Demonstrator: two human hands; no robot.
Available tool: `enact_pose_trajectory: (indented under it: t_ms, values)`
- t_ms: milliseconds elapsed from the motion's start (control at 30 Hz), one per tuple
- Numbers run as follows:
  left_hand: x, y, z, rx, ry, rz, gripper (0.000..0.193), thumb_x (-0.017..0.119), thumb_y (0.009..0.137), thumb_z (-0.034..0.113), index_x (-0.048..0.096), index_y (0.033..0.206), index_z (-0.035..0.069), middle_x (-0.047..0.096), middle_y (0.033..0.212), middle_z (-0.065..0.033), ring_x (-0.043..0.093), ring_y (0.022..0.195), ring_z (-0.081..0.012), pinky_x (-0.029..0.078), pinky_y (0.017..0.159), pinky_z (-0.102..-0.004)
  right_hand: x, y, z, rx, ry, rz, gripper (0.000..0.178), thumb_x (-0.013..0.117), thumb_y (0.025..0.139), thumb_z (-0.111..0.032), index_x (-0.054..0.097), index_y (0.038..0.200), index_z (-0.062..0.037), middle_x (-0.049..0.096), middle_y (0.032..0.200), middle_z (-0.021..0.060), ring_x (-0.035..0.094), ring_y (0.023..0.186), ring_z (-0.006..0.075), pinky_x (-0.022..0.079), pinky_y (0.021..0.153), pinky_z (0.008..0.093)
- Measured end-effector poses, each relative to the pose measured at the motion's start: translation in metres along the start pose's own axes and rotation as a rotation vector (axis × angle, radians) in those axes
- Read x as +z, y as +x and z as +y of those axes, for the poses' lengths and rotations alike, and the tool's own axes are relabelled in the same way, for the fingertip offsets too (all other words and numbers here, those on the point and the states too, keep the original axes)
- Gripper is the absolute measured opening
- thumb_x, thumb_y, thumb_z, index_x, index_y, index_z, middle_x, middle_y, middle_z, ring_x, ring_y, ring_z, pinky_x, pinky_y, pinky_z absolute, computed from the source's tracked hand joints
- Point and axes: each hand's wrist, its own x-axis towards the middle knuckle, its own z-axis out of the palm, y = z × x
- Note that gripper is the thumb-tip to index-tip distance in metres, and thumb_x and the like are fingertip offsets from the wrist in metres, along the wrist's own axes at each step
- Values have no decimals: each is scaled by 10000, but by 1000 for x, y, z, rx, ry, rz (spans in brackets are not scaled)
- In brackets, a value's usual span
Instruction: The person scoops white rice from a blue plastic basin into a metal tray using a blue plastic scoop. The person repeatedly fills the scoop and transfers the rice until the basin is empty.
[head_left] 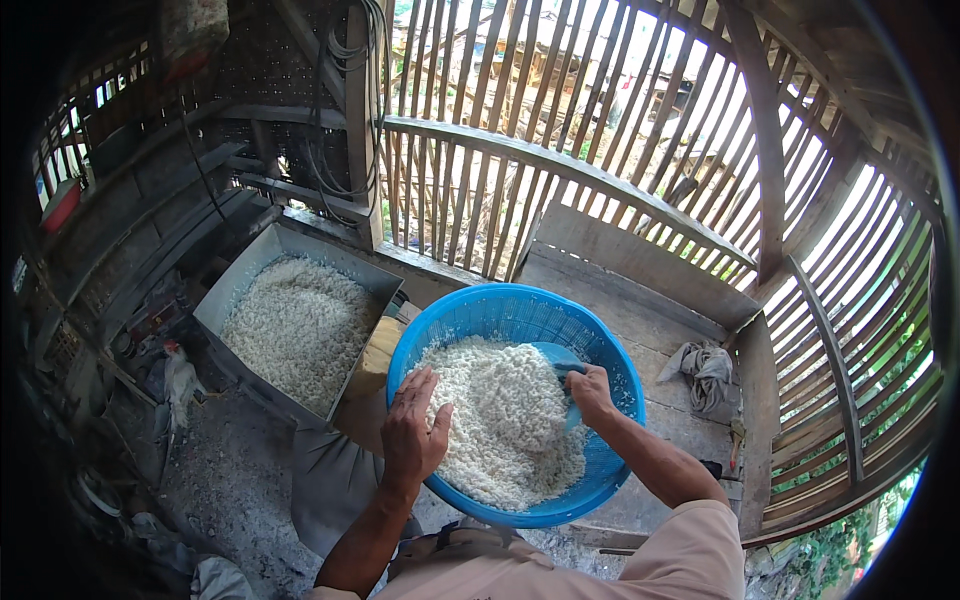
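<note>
A big blue plastic basket (480, 303) with slotted walls stands in front of me, filled with a heap of white, crumbly, grated-looking stuff (500, 400). My left hand (415, 425) lies over the basket's left rim with fingers stretched out, the fingertips at the edge of the heap. At the right side of the heap, my right hand (592, 393) is closed round the handle of a blue plastic scoop (556, 354). Part of the scoop shows against the heap and the basket wall; how much it carries I cannot tell.
Left of the basket, a metal box (262, 382) holds more of the white stuff. A white bird with a red head (180, 385) stands on the dirty floor. A grey cloth (703, 372) lies on the wooden platform (650, 345) at right. Slatted walls enclose the far and right sides.
</note>
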Motion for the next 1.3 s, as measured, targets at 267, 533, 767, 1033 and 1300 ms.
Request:
enact_pose_trajectory:
  t_ms: [267, 533, 767, 1033, 1300]
  values:
    - [2, 1, -3, 24, 8, -2, 494, 688, 944, 229, 618, 1366, -17, 603, 1437, -188, 521, 1384, -358, 426, 1144, -452, -24, -25, -7, 331, 364, 164, 101, 599, 787, 50, 640, 879, 37, 615, 808, 108, 621, 667, 238, 543, 586, 421]
    - [0, -1, -1, 9, 29, 9, 504, 708, 934, 227, 619, 1360, -26, 609, 1419, -203, 531, 1374, -358, 437, 1133, -448, -4, -5, -49, 371, 539, 60, 137, 588, 796, 47, 620, 929, 38, 606, 867, 123, 661, 741, 299, 602, 681, 471]
    - [10, -3, -8, 60, 42, 43, 484, 715, 929, 240, 633, 1333, -13, 631, 1386, -196, 558, 1346, -349, 454, 1120, -431, 74, 31, -167, 158, 567, -199, 106, 572, 799, 42, 605, 899, 37, 610, 859, 132, 657, 664, 287, 601, 603, 456]
    - [14, -5, -14, 64, 65, 55, 496, 712, 934, 248, 621, 1346, -14, 625, 1394, -200, 561, 1347, -332, 453, 1134, -421, 228, 11, -280, -511, 501, -244, 244, 519, 889, -44, 718, 1017, 12, 626, 761, 20, 579, 661, 146, 448, 604, 301]
    - [19, -5, -14, 61, 59, 72, 485, 711, 943, 249, 615, 1346, -3, 616, 1405, -190, 553, 1358, -329, 452, 1133, -417, 285, -6, -286, -1338, -270, 51, 525, 527, 876, 10, 650, 1362, -148, 730, 1163, 172, 729, 967, 360, 571, 869, 463]
